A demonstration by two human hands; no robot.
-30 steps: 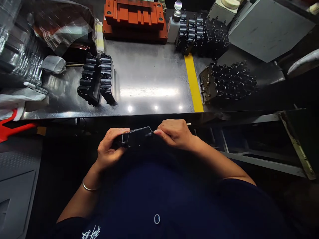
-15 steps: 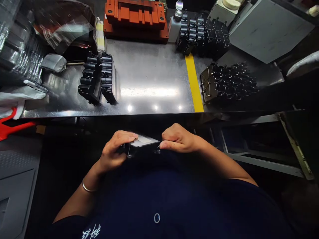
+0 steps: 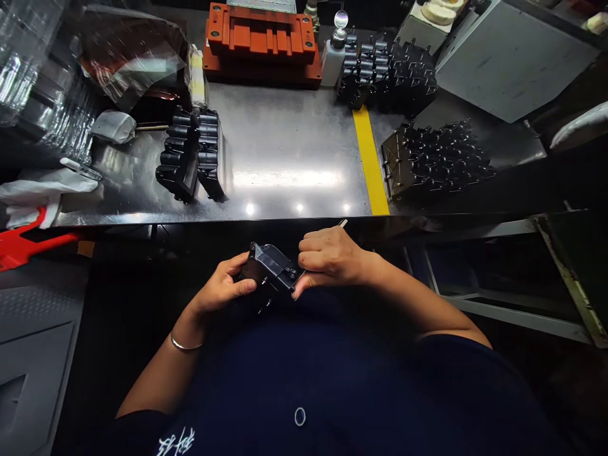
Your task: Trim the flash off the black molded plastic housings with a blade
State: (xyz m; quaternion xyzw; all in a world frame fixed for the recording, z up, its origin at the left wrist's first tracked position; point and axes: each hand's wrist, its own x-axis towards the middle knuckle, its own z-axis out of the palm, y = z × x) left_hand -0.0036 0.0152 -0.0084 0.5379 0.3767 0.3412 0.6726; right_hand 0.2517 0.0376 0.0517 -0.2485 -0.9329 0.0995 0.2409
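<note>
A black molded part is held in front of my body, below the table's front edge. My left hand grips its left end, thumb on the near side. My right hand is closed around a thin tool whose pale end sticks out above the fingers. The tool's thin tip, partly hidden by the hand, meets the right end of the black part. Two similar black parts stand side by side on the left of the metal table.
Stacked black parts stand right of a yellow strip, more behind them. An orange-red fixture and a bottle are at the back. Plastic wrap and a red handle lie left; a grey box is at right.
The black part has turned in my left hand, from its pale flat face to a dark, shaped side. My right hand has shifted slightly, and the tool's pale end now shows.
</note>
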